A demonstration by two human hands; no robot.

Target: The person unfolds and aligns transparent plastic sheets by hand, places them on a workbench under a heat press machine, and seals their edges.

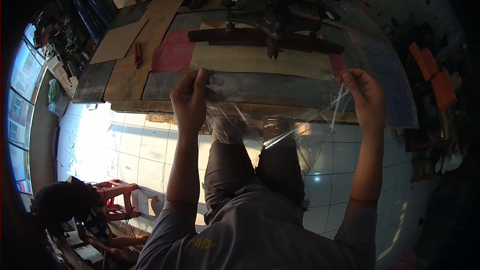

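Note:
A clear plastic sheet (280,132) stretches between my two hands and hangs down in creases in front of the bench. My left hand (192,95) grips its left side, thumb up. At the sheet's right upper corner, my right hand (364,92) pinches it between thumb and fingers. Just beyond lies a cream sheet (240,59) over red material (172,51) on a dark flat plate (270,87). Above them sits a dark metal press head with a long bar (210,36).
A red cutter (137,55) and brown cardboard (117,40) lie on the bench's left. Clear plastic sheeting (390,90) drapes the right end. Orange chair parts (435,77) stand farther right. Another person (65,205) is at lower left beside a red stool (117,200).

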